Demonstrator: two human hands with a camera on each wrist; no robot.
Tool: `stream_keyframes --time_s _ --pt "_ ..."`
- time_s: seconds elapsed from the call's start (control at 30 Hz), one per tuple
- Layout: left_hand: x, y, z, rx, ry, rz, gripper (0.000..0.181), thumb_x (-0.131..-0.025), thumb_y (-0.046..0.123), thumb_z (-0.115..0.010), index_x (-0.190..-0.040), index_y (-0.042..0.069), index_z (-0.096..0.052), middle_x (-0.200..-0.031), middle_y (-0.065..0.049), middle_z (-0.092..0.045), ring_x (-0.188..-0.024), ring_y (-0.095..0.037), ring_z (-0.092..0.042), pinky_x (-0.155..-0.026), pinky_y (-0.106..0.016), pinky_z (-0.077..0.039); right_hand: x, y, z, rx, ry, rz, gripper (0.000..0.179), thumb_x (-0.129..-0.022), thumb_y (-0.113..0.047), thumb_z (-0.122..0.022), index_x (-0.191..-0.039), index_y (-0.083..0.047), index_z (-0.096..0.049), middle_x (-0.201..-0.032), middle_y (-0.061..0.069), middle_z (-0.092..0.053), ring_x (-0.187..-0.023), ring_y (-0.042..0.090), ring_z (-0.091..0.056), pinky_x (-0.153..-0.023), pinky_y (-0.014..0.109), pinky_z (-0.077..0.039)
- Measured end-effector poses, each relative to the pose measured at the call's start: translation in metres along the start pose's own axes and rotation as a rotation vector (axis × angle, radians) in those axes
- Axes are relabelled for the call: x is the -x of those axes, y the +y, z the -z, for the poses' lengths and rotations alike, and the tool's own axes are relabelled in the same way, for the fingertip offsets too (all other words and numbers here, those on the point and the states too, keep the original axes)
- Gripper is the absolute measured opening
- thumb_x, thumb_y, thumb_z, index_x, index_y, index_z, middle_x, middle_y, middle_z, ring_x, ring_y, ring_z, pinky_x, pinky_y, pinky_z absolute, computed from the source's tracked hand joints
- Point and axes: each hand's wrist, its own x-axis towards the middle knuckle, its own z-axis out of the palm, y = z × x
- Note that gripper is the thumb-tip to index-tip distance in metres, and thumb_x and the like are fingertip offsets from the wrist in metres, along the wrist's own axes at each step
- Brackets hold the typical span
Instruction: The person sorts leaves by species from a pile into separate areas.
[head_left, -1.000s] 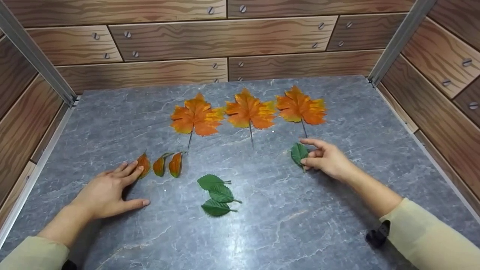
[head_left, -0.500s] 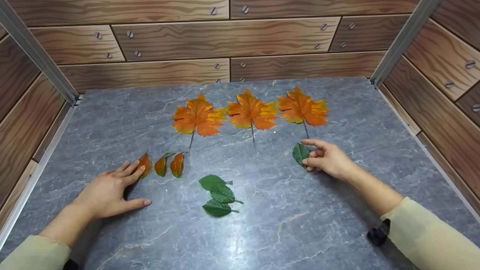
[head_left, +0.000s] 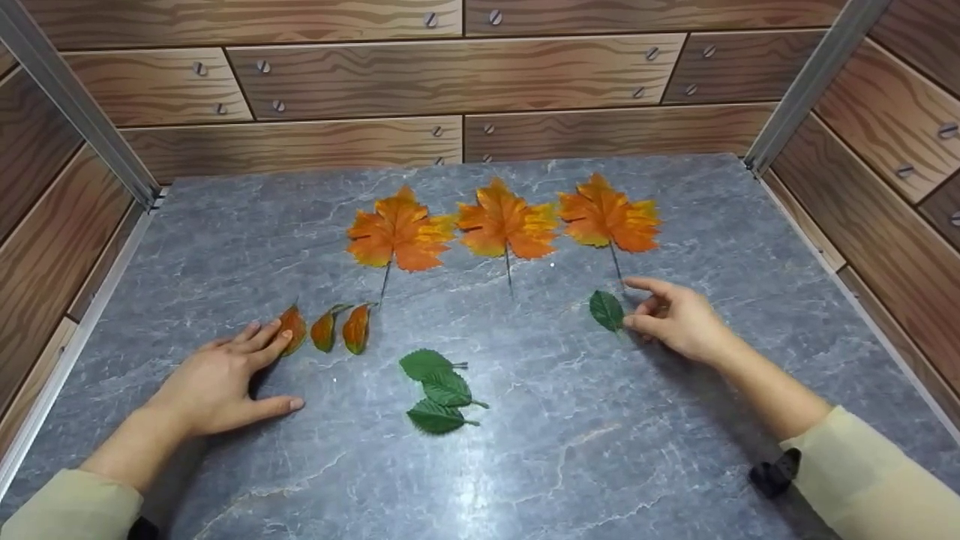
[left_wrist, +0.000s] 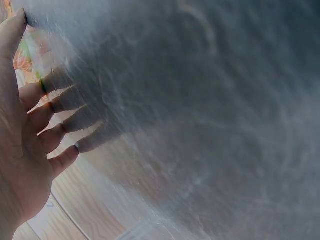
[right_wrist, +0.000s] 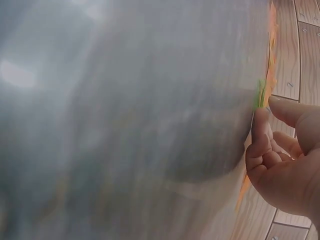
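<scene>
In the head view my left hand (head_left: 225, 382) lies spread on the table, its fingertips resting on a small brown-orange leaf (head_left: 292, 330). Two similar leaves, a middle one (head_left: 323, 332) and a right one (head_left: 356, 330), lie beside it. My right hand (head_left: 679, 319) is at a single green leaf (head_left: 606, 310), its thumb tip by the leaf's stem end. The index finger is extended near the stem of the right maple leaf (head_left: 609, 215); the other fingers are bent and hold nothing visible. In the right wrist view the green leaf (right_wrist: 260, 93) shows edge-on past the fingertips.
Two more orange maple leaves, one left (head_left: 400, 231) and one middle (head_left: 506, 221), lie in the back row. Three green leaves (head_left: 436, 416) lie grouped at the centre of the grey marbled table (head_left: 540, 480). Wood-patterned walls (head_left: 345, 82) enclose the back and sides.
My right hand has drawn back to the right, leaving the green leaf on the table with more of it visible. The left hand stays on the small brown-orange leaf.
</scene>
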Motion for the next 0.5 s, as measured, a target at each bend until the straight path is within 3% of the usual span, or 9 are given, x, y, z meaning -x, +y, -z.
stream_keyframes --time_s 0.13,0.23,0.37,0.5 --pt "0.001 0.0 0.0 -0.001 0.003 -0.002 0.103 -0.091 0.082 -0.058 -0.159 0.005 -0.049 -0.163 -0.023 -0.042 -0.143 -0.052 -0.047 -0.109 -0.069 -0.042 0.007 0.002 0.003 0.089 0.046 0.089 0.056 -0.097 -0.018 -0.08 -0.148 -0.001 -0.061 -0.103 0.01 -0.075 -0.088 0.023 -0.071 -0.071 0.03 -0.059" --pt "0.002 0.0 0.0 0.0 0.003 -0.002 0.104 -0.091 0.082 -0.059 -0.159 0.005 -0.049 -0.163 -0.023 -0.042 -0.143 -0.052 -0.046 -0.109 -0.069 -0.041 0.012 0.004 0.003 0.151 0.065 0.187 0.053 -0.096 -0.017 -0.082 -0.143 0.0 -0.065 -0.112 0.014 -0.076 -0.099 0.029 -0.073 -0.085 0.044 -0.061" --pt "0.0 0.001 0.001 0.003 -0.004 0.009 0.105 -0.09 0.084 -0.057 -0.159 0.005 -0.048 -0.163 -0.023 -0.042 -0.144 -0.051 -0.046 -0.109 -0.069 -0.042 0.021 0.006 0.003 0.258 0.062 0.314 0.057 -0.092 -0.021 -0.085 -0.143 -0.002 -0.066 -0.13 0.02 -0.071 -0.118 0.041 -0.068 -0.102 0.06 -0.053" --pt "0.001 0.002 0.002 0.002 -0.008 0.012 0.106 -0.09 0.085 -0.057 -0.159 0.005 -0.048 -0.163 -0.023 -0.043 -0.143 -0.05 -0.047 -0.109 -0.069 -0.042 0.029 0.007 0.002 0.344 -0.008 0.364 0.064 -0.094 -0.03 -0.084 -0.149 -0.005 -0.061 -0.148 0.021 -0.061 -0.133 0.046 -0.059 -0.11 0.064 -0.044"
